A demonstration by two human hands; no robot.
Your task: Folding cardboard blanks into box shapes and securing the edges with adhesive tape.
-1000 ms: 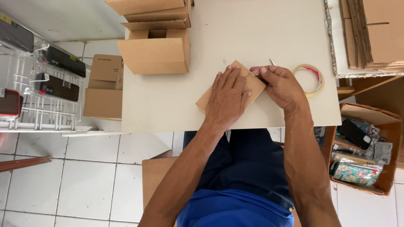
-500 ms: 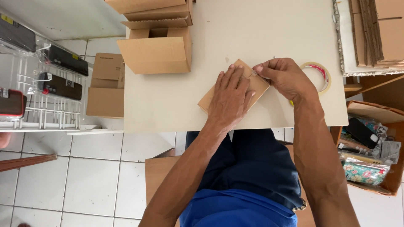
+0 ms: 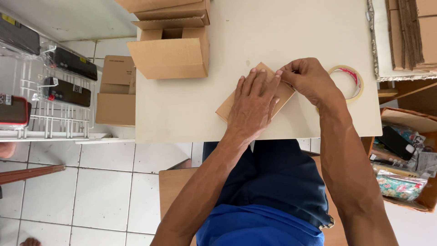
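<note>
Two hands work one flat brown carton point(image 3: 227, 107) lying askew near the bench point(image 3: 182, 114) front edge. Your left hand point(image 3: 252, 105) lies spread, pressing it down; your right hand point(image 3: 309, 79), fingers point(image 3: 291, 70) pinched shut at its far corner, seems to grip a flap or tape end, too small to tell. Tape roll point(image 3: 348, 82) just beside. Next: hold the pressure, pull steadily.

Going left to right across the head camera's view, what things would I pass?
White wire rack with dark packaged items → stacked closed cardboard boxes on the floor → open cardboard box on the table → left hand pressing a flat cardboard piece → right hand → tape roll → box of mixed goods.
</note>
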